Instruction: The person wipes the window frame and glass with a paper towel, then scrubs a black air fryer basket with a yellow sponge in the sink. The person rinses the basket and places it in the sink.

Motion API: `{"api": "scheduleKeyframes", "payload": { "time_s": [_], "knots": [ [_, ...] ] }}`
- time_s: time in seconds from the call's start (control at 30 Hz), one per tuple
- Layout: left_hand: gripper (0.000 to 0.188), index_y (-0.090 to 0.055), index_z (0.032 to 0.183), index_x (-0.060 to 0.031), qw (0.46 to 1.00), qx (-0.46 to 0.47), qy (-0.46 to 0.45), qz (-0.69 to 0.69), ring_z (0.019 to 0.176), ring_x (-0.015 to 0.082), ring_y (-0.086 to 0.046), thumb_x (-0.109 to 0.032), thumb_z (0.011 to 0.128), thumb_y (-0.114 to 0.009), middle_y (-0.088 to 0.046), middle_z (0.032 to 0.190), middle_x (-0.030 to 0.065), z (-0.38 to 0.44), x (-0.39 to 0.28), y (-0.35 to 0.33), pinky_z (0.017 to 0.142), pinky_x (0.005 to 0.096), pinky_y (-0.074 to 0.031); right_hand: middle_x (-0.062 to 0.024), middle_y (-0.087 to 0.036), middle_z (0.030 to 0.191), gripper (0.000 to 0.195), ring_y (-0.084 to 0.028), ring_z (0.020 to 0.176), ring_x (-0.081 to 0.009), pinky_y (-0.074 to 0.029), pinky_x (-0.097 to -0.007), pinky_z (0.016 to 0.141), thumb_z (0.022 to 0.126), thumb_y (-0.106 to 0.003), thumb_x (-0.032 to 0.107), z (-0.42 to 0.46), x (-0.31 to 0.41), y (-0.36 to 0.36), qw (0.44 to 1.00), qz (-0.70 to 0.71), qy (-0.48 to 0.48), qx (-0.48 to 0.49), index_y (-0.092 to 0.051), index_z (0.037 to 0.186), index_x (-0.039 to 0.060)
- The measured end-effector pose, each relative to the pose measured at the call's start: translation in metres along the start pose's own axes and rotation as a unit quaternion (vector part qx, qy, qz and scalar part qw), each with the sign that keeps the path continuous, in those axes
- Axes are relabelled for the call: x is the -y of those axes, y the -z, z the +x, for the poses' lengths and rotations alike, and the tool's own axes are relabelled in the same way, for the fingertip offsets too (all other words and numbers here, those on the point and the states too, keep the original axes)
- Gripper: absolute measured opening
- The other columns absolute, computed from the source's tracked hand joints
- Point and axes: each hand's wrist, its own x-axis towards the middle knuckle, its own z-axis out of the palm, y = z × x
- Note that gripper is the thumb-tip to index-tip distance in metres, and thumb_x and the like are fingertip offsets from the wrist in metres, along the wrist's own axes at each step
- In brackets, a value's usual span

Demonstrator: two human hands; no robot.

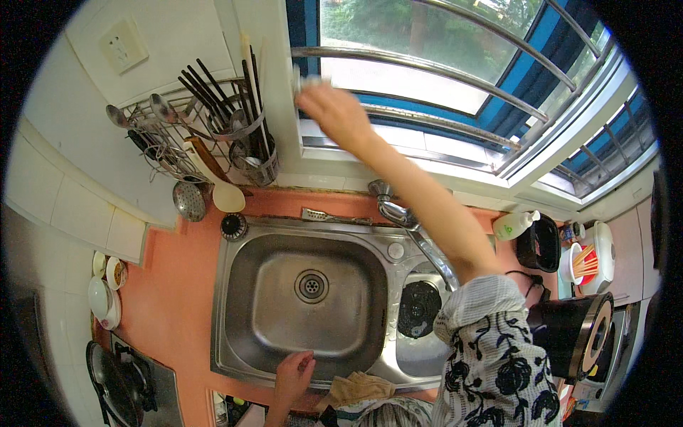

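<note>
My right hand (337, 116) is raised across the tap to the left side of the barred window (405, 69). Its fingers are blurred beside the white window frame (283, 123); whether they hold the small pale shape at their tips, I cannot tell. Low in the view, my left hand (294, 373) hovers at the front rim of the stainless steel sink (347, 299), fingers loosely curled with nothing visible in them. A drain strainer (312, 286) sits in the bare main basin. The chrome tap (432, 256) points over the smaller basin, where a black round item (420, 309) lies.
A wire rack (171, 133) with ladles and a chopstick holder (255, 160) hangs at left. Behind the sink lies a slotted metal utensil (333, 216). A pump bottle (515, 225) and a black cylindrical appliance (565, 331) stand right. A dark pan (114, 381) sits lower left.
</note>
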Motion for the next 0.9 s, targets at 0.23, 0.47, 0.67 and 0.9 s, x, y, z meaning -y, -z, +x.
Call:
{"api": "scheduleKeyframes", "payload": {
  "time_s": [0.23, 0.47, 0.67, 0.9],
  "knots": [
    [0.021, -0.062, 0.096, -0.0012, 0.999, 0.001, -0.033, 0.021, 0.07, 0.0184, -0.062, -0.011, 0.077, -0.063, -0.063, 0.084, 0.0113, 0.003, -0.013, -0.007, 0.062, 0.0279, -0.049, -0.0101, -0.054, 0.088, 0.018, -0.053, 0.087, -0.0275, -0.047, -0.0366, 0.072, 0.073, -0.054, 0.008, -0.073, 0.044, -0.014, 0.949, 0.121, -0.215, 0.196, -0.056, 0.091, 0.0052],
    [0.019, -0.062, 0.094, 0.0008, 1.0, -0.018, -0.004, 0.014, 0.066, 0.0199, -0.061, -0.007, 0.076, -0.062, -0.062, 0.08, 0.0121, -0.01, -0.028, -0.015, 0.06, 0.0283, -0.049, -0.0144, -0.057, 0.086, 0.011, -0.057, 0.082, -0.031, -0.048, -0.0408, 0.069, 0.076, -0.052, 0.01, -0.145, 0.004, 0.08, 0.925, 0.036, -0.336, 0.175, -0.056, 0.086, 0.0055],
    [0.019, -0.062, 0.093, 0.0009, 0.998, -0.005, -0.035, 0.047, 0.065, 0.02, -0.06, -0.007, 0.076, -0.062, -0.062, 0.08, 0.0127, -0.025, -0.051, -0.033, 0.06, 0.0285, -0.049, -0.0114, -0.055, 0.09, 0.016, -0.054, 0.084, -0.0281, -0.048, -0.0384, 0.073, 0.078, -0.048, 0.008, -0.26, -0.075, 0.212, 0.883, -0.235, -0.353, 0.202, -0.057, 0.091, 0.0067],
    [0.018, -0.062, 0.093, 0.0008, 0.992, -0.027, -0.074, 0.099, 0.065, 0.0208, -0.06, -0.006, 0.076, -0.061, -0.062, 0.079, 0.0133, -0.062, -0.1, -0.053, 0.061, 0.029, -0.048, -0.0123, -0.056, 0.092, 0.016, -0.058, 0.081, -0.0248, -0.053, -0.0322, 0.068, 0.076, -0.05, 0.004, -0.274, -0.071, 0.276, 0.784, -0.271, -0.474, 0.296, -0.059, 0.089, 0.0013]
  ]
}}
